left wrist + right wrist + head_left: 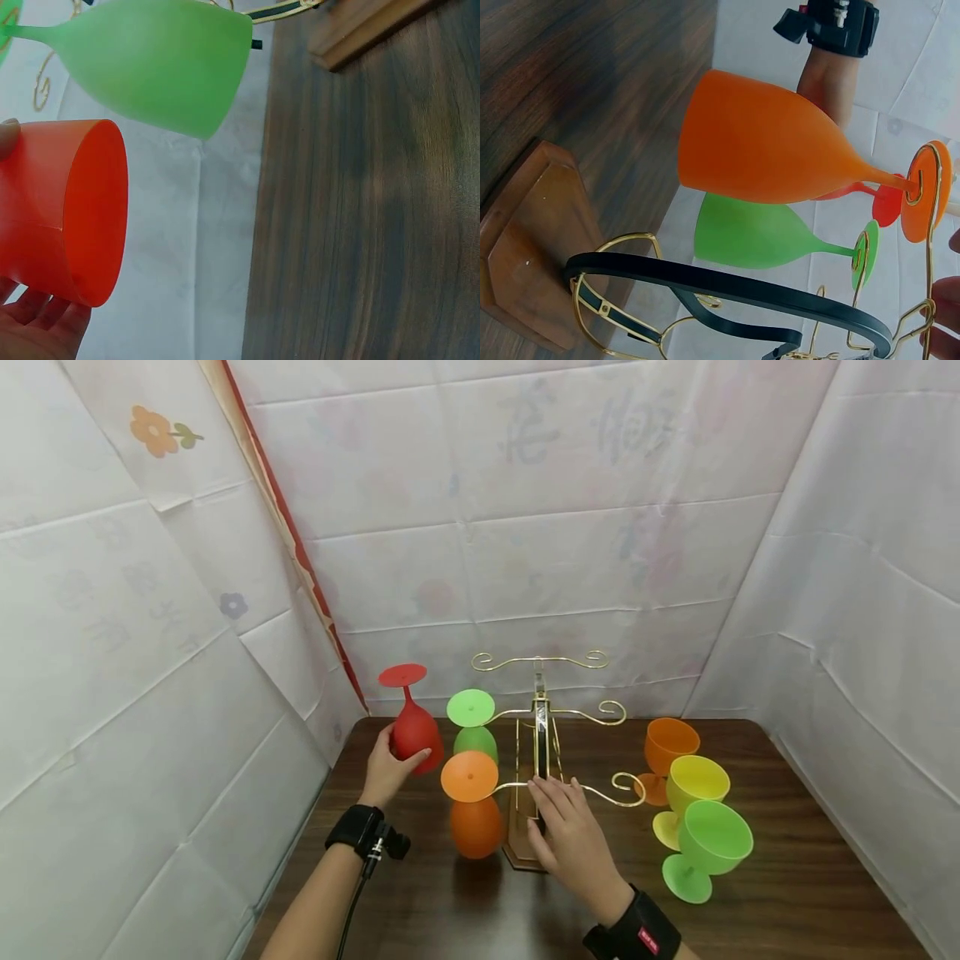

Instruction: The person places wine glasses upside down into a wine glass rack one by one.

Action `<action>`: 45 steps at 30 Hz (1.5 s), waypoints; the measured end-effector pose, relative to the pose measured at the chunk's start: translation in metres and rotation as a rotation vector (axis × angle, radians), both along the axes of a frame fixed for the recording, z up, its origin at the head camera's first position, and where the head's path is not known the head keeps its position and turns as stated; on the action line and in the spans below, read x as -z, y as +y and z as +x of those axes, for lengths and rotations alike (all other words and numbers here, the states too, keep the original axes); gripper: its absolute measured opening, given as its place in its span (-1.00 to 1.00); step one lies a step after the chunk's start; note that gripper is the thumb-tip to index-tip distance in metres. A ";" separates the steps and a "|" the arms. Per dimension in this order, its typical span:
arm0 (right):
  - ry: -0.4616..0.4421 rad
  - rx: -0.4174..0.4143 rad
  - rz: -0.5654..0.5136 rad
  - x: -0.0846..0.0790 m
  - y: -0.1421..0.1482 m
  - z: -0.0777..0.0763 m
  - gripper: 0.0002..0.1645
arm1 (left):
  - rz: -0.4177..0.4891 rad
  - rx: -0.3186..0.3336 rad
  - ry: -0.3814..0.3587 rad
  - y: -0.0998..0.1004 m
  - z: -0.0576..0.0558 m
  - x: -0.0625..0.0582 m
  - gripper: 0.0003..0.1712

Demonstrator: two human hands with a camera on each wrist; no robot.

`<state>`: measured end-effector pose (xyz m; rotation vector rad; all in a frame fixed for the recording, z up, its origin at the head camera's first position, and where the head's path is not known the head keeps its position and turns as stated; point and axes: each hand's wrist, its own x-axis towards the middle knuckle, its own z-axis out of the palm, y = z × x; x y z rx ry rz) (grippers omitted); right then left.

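Observation:
My left hand (390, 768) grips the bowl of a red plastic goblet (417, 727), upside down with its foot uppermost. In the left wrist view, the red goblet's open rim (97, 214) faces the table side. My right hand (573, 839) rests its fairly straight fingers on the front of a gold wire goblet rack (542, 735). The right wrist view shows its fingertips (945, 296) touching the wire. From the rack's left arms an orange goblet (477, 827) and a green goblet (477, 743) hang upside down. The red goblet is apart from the rack.
Right of the rack, an orange goblet (670, 747), a yellow goblet (697, 785) and a light green goblet (712, 839) stand upright on the dark wooden table (795, 877). The rack's wooden base (521, 852) sits on the table. White sheeting (525, 568) surrounds the back and sides.

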<state>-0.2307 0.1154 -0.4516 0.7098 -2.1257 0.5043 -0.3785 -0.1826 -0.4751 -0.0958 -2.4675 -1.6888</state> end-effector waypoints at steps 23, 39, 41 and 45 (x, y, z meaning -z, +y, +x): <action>0.006 0.014 -0.009 0.002 -0.001 -0.004 -0.54 | -0.128 0.044 0.050 0.013 -0.059 0.005 -0.03; -0.010 0.025 -0.009 0.002 -0.003 -0.004 -0.56 | -0.167 0.058 0.055 0.018 -0.086 0.007 -0.08; -0.017 0.030 -0.011 0.002 -0.003 -0.004 -0.55 | -0.175 0.064 0.061 0.021 -0.090 0.007 -0.06; -0.012 0.031 -0.019 0.004 -0.004 -0.003 -0.52 | -0.179 0.086 0.066 0.026 -0.097 0.009 -0.06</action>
